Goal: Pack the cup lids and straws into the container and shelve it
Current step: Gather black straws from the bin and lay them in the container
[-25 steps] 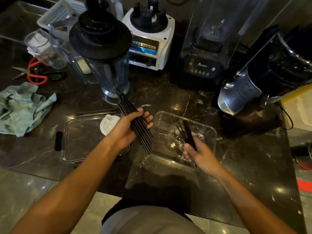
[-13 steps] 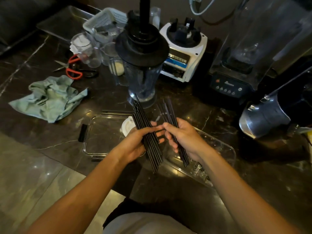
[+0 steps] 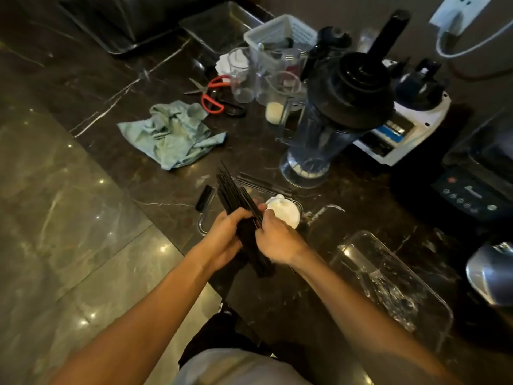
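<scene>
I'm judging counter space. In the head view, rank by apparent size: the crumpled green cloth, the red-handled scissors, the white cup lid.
1. Crumpled green cloth, plainly largest.
2. Red-handled scissors.
3. White cup lid, though the right hand covers part, so this is unsure.

Both hands (image 3: 251, 238) clenched together

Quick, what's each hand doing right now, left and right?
Left hand: closed around the bundle of black straws.
Right hand: closed on the same bundle from the other side.
</scene>
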